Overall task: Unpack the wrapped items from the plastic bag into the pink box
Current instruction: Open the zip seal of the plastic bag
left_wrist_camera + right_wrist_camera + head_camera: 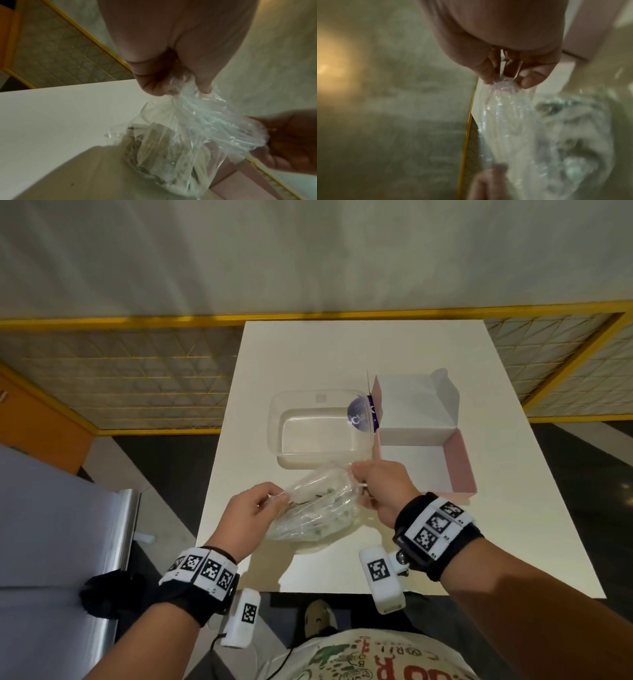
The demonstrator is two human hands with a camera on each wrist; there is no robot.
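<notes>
Head view: both hands, left hand (251, 513) and right hand (380, 487), pinch the plastic bag (318, 508) stretched between them.

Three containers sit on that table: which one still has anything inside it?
The clear plastic bag, pinched at its mouth by the left hand and right hand. The clear plastic tub and pink box look empty.

Unclear indoor place: yellow-framed mesh partition (113, 378)

Through the crinkled clear plastic bag (318, 511) the pale wrapped items (159, 146) blur together, uncountable; the right wrist view smears everything beyond the fingertips (529, 81).
</notes>
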